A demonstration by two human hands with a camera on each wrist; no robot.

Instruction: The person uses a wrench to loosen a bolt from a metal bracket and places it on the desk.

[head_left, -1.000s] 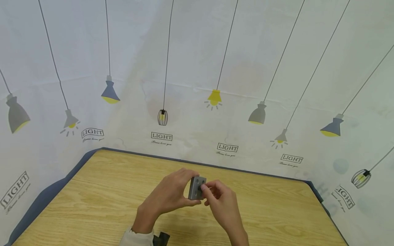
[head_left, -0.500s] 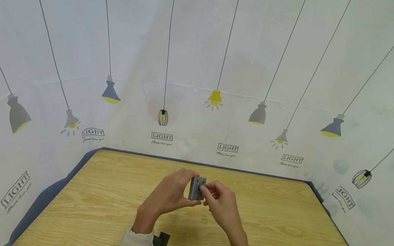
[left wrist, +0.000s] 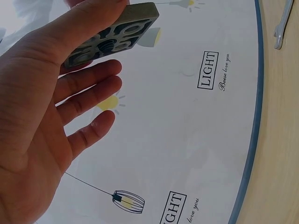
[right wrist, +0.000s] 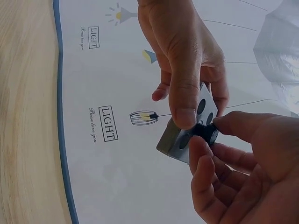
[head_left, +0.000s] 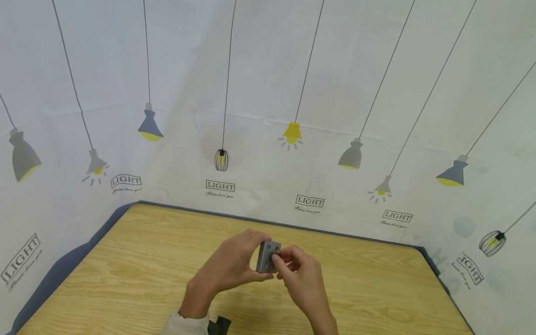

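My left hand [head_left: 234, 260] grips a small grey rectangular block [head_left: 264, 257] by its edges, thumb on one side and fingers on the other. Round holes show on the block's face in the right wrist view. Its other face, in the left wrist view, has ring-shaped recesses and a dark round part in the middle. With thumb and fingers, my right hand [head_left: 303, 279] pinches a small black knob [right wrist: 210, 134] at the middle of the holed face. Fingers partly cover the knob. Both hands hold the block above the table.
A wooden table [head_left: 138, 260] with a blue edge lies below the hands. A grey wrench-like tool [left wrist: 281, 28] rests on it in the left wrist view. White sheeting [head_left: 268, 93] printed with lamps surrounds the table. A black piece [head_left: 219, 325] sits by the left sleeve.
The right thumb and fingers have shifted very slightly at the knob. The left hand and the block stay in place.
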